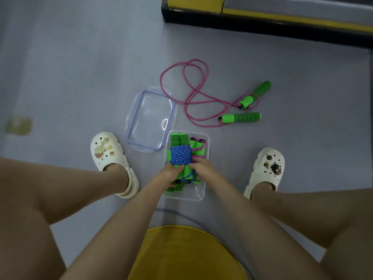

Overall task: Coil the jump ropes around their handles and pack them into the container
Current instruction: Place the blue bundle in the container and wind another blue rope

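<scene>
Flooring (70, 67) of smooth grey-blue vinyl fills the head view, and everything sits on it. The clear container (201, 196) stands between a pair of white clogs (107, 150). Over it, the blue rope bundle (180, 155), cord wound round green foam handles, is gripped at its near end by both hands. The left hand (170, 174) is curled round the handle ends, and the right hand (203, 168) is closed on the bundle's right side. A pink rope bundle (198, 146) lies inside the container, just right of the blue one. The clear lid (151, 120) lies touching the container's far-left corner. Beyond the container to the right sprawls a loose pink jump rope (193, 87), uncoiled. Far left of the container is a yellowish stain (19, 126). A black-and-yellow ledge (282, 19) runs well beyond it, and a yellow stool (185, 253) is on its near side.
</scene>
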Available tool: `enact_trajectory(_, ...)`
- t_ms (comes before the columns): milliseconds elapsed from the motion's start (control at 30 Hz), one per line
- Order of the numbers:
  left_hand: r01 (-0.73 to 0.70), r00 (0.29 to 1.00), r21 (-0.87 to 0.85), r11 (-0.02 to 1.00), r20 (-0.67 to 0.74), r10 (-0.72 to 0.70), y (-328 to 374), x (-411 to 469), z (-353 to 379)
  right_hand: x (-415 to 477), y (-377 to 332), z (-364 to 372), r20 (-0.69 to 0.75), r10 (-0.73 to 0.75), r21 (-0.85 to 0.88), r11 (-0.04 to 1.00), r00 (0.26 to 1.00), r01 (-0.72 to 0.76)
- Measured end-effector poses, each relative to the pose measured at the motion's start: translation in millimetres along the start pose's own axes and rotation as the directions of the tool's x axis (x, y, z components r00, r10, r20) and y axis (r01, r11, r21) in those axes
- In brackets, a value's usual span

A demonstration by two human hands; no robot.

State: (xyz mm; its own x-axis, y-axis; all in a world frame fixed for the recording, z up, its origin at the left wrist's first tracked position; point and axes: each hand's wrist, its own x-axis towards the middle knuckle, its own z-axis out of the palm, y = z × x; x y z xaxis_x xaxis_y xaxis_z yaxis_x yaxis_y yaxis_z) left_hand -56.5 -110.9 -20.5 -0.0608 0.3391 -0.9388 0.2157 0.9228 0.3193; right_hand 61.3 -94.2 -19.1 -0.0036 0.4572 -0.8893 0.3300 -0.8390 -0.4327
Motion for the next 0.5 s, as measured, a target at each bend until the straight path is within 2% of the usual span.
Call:
enact_trajectory(67, -0.045, 0.997, 0.298, 0.954, -0.044, 0.061, 2.2, 4.1, -3.2, 2.8, 2.5, 7.2, -0.008, -0.011, -0.032, 0.999, 1.0, 0.011)
enact_trajectory(100, -0.055, 0.993, 0.508, 0.86, -0.059, 0.099, 2.1, 7.4, -6.4, 1.2, 3.6, 8.4, -0.012, -0.017, -0.06, 0.998, 1.0, 0.016)
enact_trajectory(133, -0.052, 0.985, 0.692, 0.72, -0.081, 0.149, 1.6, 10.0, -9.1, 2.0, 6.2, 9.9, -0.017, -0.025, -0.084, 0.996, 1.0, 0.023)
enact_trajectory(167, -0.042, 0.974, 0.806, 0.591, -0.1, 0.205, 1.1, 10.5, -11.4, 2.1, 8.3, 11.4, -0.019, -0.039, -0.104, 0.994, 0.999, 0.037)
enact_trajectory(200, -0.028, 0.965, 0.864, 0.502, -0.107, 0.239, 0.4, 9.7, -13.3, 1.8, 9.4, 12.7, -0.014, -0.059, -0.112, 0.992, 0.998, 0.057)
enact_trajectory(233, -0.022, 0.961, 0.889, 0.457, -0.107, 0.255, -1.4, 10.8, -14.4, 1.6, 10.0, 15.0, -0.001, -0.075, -0.113, 0.991, 0.997, 0.074)
enact_trajectory(267, -0.025, 0.962, 0.893, 0.449, -0.1, 0.253, -3.2, 12.0, -15.8, 1.7, 10.3, 17.8, 0.004, -0.09, -0.106, 0.99, 0.996, 0.09)
enact_trajectory(367, -0.05, 0.964, 0.86, 0.508, -0.091, 0.249, -9.1, 17.6, -23.8, 6.0, 9.5, 22.1, 0.009, -0.119, -0.103, 0.988, 0.993, 0.119)
enact_trajectory(500, -0.05, 0.93, 0.813, 0.581, -0.175, 0.324, -12.1, 13.4, -27.1, 10.9, 6.8, 25.3, -0.017, -0.107, -0.089, 0.99, 0.994, 0.105)
